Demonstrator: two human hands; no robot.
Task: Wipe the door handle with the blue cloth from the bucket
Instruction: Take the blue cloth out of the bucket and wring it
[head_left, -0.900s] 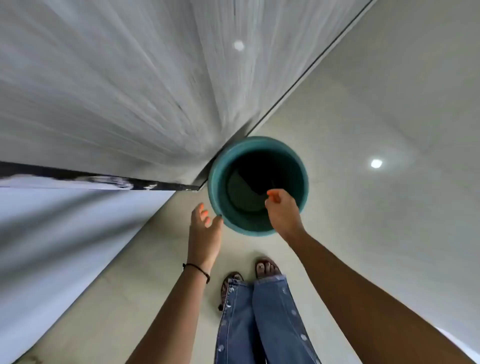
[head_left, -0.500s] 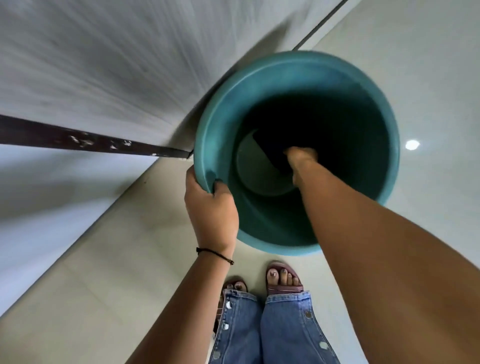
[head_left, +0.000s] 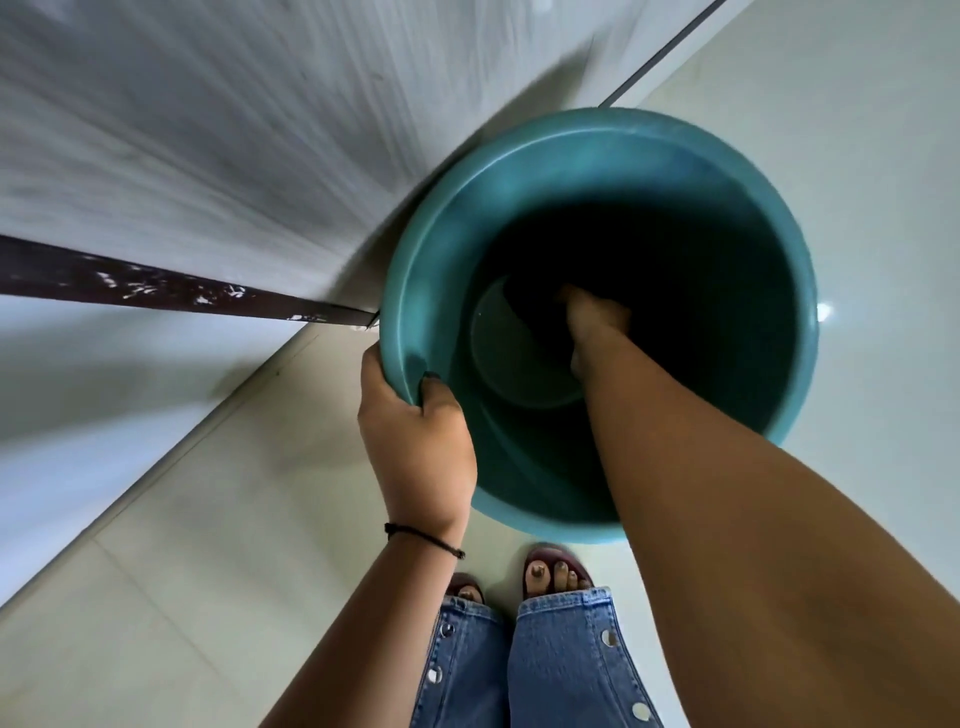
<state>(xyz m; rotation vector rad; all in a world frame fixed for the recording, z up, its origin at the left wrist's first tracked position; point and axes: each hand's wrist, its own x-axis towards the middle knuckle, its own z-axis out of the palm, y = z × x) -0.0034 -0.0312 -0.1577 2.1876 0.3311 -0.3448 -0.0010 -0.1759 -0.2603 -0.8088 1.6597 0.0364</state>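
Note:
A teal bucket (head_left: 415, 291) stands on the floor against the grey door (head_left: 234, 130). My left hand (head_left: 415, 436) grips the bucket's near-left rim, thumb inside. My right hand (head_left: 592, 317) reaches deep into the bucket, its fingers curled down onto a dark cloth (head_left: 524, 312) lying at the bottom. The cloth is mostly lost in the bucket's shadow and its colour is hard to judge. No door handle shows in this view.
A dark strip (head_left: 156, 291) of the door's edge runs from the left to the bucket. Pale floor tiles (head_left: 208, 571) spread below and to the right. My feet in sandals (head_left: 550, 571) and jeans legs stand just behind the bucket.
The view dropped close to the bucket. My left hand took hold of the rim, and my right hand went from the rim down to the bottom onto the dark cloth.

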